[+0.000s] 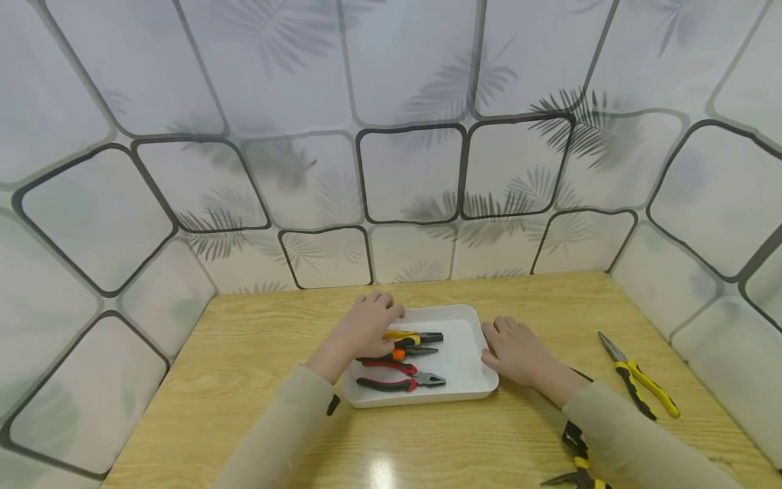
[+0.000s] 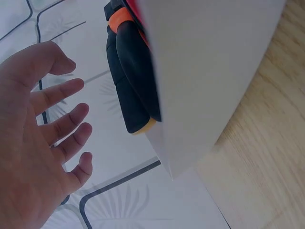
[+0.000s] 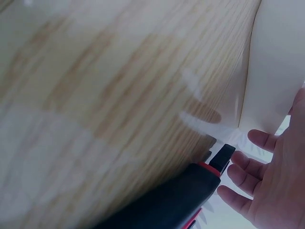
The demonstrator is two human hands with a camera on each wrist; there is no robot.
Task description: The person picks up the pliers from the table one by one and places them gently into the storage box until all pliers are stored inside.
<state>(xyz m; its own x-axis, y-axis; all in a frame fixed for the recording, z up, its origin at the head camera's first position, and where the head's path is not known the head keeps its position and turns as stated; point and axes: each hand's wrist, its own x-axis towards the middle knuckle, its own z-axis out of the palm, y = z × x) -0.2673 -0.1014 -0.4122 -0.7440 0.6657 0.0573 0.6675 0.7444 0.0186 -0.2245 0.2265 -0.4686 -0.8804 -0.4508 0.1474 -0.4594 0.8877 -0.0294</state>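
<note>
A white tray (image 1: 461, 356) sits mid-table, holding several pliers at its left side. Red-and-black pliers (image 1: 391, 384) lie nearest its front wall; behind them are pliers with an orange collar (image 1: 399, 354) and yellow-and-black pliers (image 1: 408, 341). My left hand (image 1: 362, 331) hovers over the tray's left part, partly covering the handles. In the left wrist view its fingers are loosely bent, apart from the dark handles (image 2: 136, 76). My right hand (image 1: 518, 352) is at the tray's right wall, fingers relaxed; contact is unclear. Beside it, the right wrist view shows a black-and-red tool (image 3: 176, 193).
Yellow-and-black pliers (image 1: 632, 377) lie on the table (image 1: 256, 380) at the right. Another tool with yellow parts (image 1: 580, 468) is partly hidden by my right sleeve. A small black piece (image 1: 332, 405) shows beside my left sleeve. Patterned cloth walls (image 1: 409, 176) surround the table's back and sides.
</note>
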